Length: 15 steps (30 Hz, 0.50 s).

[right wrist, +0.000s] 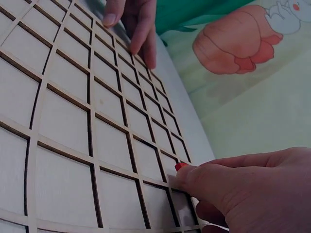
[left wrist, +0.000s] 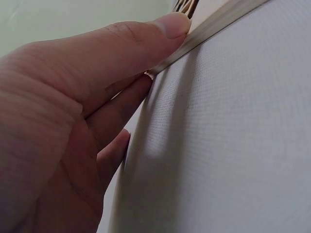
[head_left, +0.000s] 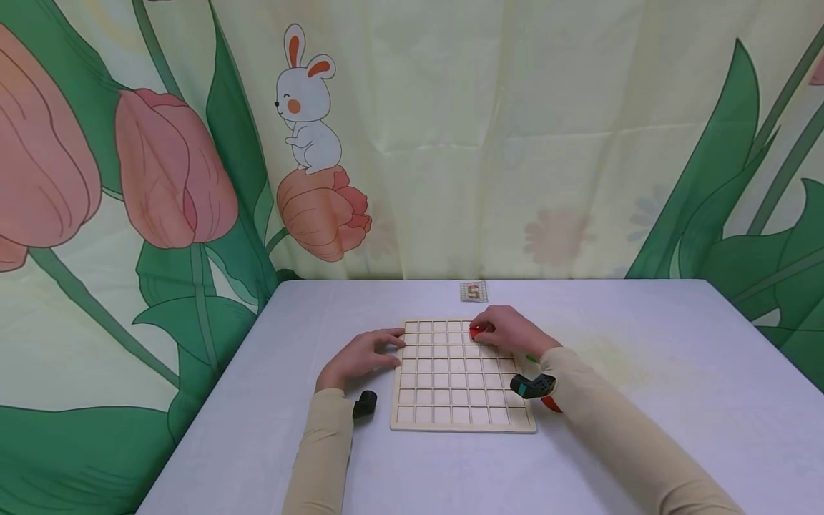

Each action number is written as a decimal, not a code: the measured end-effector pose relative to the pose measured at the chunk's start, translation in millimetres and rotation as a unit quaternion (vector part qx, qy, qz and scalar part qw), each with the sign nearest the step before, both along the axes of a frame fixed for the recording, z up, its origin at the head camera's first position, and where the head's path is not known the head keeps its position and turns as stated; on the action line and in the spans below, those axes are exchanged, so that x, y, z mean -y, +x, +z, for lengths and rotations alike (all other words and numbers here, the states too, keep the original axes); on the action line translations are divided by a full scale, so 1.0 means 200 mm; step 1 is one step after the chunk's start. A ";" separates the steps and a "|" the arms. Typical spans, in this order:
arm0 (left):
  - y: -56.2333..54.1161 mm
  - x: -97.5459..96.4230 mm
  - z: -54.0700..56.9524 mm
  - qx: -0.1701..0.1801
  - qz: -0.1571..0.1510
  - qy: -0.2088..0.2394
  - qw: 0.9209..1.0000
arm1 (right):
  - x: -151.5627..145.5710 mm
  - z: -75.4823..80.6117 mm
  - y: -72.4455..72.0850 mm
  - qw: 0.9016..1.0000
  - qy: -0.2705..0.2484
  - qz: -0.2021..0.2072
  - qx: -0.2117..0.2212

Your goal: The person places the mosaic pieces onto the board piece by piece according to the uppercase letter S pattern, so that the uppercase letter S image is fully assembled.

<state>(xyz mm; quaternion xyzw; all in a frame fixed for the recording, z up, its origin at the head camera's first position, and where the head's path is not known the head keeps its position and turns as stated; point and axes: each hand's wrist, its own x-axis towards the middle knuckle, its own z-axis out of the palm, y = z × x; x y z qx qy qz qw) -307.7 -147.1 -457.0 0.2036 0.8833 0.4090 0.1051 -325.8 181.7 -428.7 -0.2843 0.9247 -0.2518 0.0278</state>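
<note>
A square wooden grid board (head_left: pixel 443 372) with raised ribs lies flat on the table. At its far side, toward the right, my right hand (head_left: pixel 511 330) pinches a small red piece (head_left: pixel 475 332) between thumb and fingers. In the right wrist view only a bit of the red piece (right wrist: pixel 181 166) shows past the thumb, close over a cell; the rest is hidden. My left hand (head_left: pixel 365 355) rests at the board's left edge, its fingers extended. The left wrist view has the thumb (left wrist: pixel 172 26) against the board's side.
Beyond the board lies a small patterned card (head_left: pixel 473 291) near the table's far edge. Partly hidden by the right forearm are a red object (head_left: pixel 551 404) and a green one (head_left: pixel 532 357), right of the board. A printed curtain (head_left: pixel 450 143) hangs behind the white table (head_left: pixel 244 443).
</note>
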 end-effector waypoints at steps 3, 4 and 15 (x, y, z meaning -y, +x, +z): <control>0.00 0.00 0.00 -0.002 0.000 0.000 1.000 | 0.02 -0.02 0.00 1.000 0.007 0.002 -0.013; 0.00 0.00 0.00 -0.002 0.001 0.001 1.000 | 0.02 -0.02 0.00 1.000 0.008 0.004 -0.015; 0.00 -0.01 0.00 0.002 0.007 -0.004 1.000 | 0.06 -0.05 0.00 1.000 0.005 0.003 -0.015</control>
